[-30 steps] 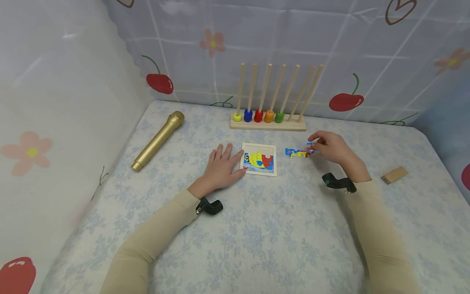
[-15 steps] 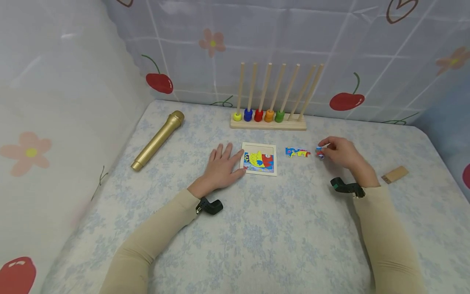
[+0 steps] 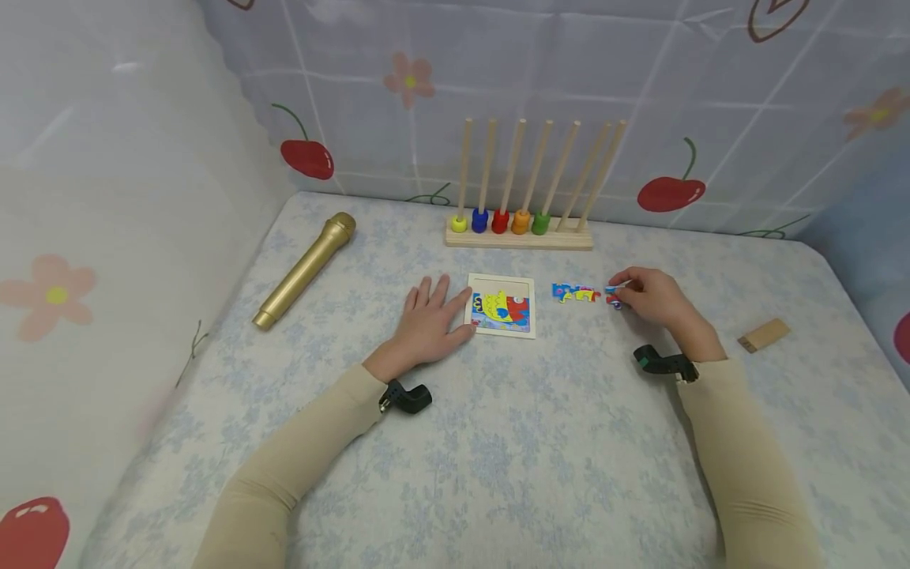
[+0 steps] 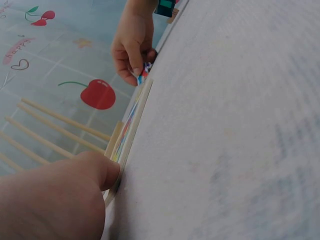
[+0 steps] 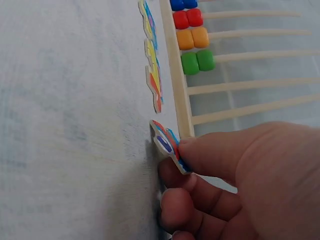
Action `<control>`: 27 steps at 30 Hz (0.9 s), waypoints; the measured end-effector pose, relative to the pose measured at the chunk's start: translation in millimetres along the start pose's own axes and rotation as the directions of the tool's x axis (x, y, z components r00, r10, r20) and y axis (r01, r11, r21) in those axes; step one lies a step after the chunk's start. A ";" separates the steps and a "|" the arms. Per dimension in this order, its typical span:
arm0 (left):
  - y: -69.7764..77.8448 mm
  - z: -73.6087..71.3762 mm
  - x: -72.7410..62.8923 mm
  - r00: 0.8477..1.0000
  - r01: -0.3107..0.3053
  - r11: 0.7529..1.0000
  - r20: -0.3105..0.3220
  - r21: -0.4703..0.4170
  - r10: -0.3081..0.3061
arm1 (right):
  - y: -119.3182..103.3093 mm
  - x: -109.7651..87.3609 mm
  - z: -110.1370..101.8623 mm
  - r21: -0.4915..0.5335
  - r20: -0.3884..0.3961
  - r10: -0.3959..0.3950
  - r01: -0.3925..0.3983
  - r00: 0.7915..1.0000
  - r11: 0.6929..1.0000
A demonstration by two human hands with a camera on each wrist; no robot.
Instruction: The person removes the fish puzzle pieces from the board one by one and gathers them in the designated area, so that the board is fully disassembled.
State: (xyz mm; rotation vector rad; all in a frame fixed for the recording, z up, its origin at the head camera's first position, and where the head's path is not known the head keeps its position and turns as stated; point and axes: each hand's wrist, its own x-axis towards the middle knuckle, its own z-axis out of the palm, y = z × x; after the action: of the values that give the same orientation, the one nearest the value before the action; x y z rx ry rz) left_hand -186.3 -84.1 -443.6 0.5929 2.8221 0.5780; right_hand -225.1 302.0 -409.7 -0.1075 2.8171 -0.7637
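Note:
My left hand [image 3: 426, 324] lies with spread, straight fingers at the left edge of a wooden puzzle frame [image 3: 500, 335], thumb and index touching its rim. Inside the frame sits a partly assembled picture [image 3: 501, 310] in yellow, red and blue, with bare wood along the top. Between thumb and fingers, my right hand [image 3: 652, 296] pinches a jigsaw piece [image 5: 167, 145] in red and blue with a dark oval. That piece is slightly tilted, close to the tabletop. Just left of it, joined jigsaw pieces [image 3: 576, 293] in blue, yellow and red lie flat.
Behind the frame stands a wooden bead rack [image 3: 519, 243] with tall pegs and coloured beads. A gold microphone [image 3: 304, 273] lies at the left. To the right of my right hand is a small flat wooden block [image 3: 764, 336]. A patterned curtain [image 3: 533, 79] closes the back.
My right hand carried its jigsaw piece rightward, away from the joined pieces, then slightly back left. The left hand and the puzzle frame stayed in place.

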 end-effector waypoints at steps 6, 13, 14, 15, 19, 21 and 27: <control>-0.1 0.0 -0.1 1.000 -0.008 1.000 -0.004 0.006 0.008 | -2.9 -2.2 2.3 -0.041 -0.044 0.000 -0.002 0.999 0.999; -0.9 0.6 -0.4 1.000 -0.010 1.000 -0.005 0.010 0.010 | -3.2 -2.4 5.1 -0.057 -0.062 0.006 -0.010 0.998 0.998; -0.8 0.7 -0.4 1.000 -0.011 1.000 -0.005 0.009 0.011 | -3.0 -2.5 5.6 -0.060 -0.065 0.005 -0.009 0.998 0.998; -0.7 0.7 -0.4 1.000 -0.011 1.000 -0.005 0.006 0.011 | -2.8 -2.6 5.9 -0.063 -0.066 0.003 -0.007 0.998 0.998; -0.2 0.5 -0.4 1.000 -0.012 1.000 -0.008 0.005 0.012 | -3.8 -2.3 8.8 -0.079 -0.085 -0.001 -0.006 0.996 0.997; -0.2 0.3 -0.4 1.000 -0.011 1.000 -0.008 0.005 0.011 | -4.1 -1.8 9.9 -0.093 -0.097 -0.003 -0.006 0.995 0.996; 0.0 -0.6 -1.0 1.000 -0.008 1.000 -0.010 0.005 0.008 | -4.2 -2.9 10.3 -0.108 -0.100 0.022 -0.032 0.995 0.994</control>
State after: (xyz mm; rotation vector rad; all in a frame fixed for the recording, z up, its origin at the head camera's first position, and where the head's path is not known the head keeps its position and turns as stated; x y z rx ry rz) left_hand -185.6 -84.6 -442.9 0.6045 2.8323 0.5778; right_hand -219.9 293.7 -415.7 -0.0503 2.9479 -0.6243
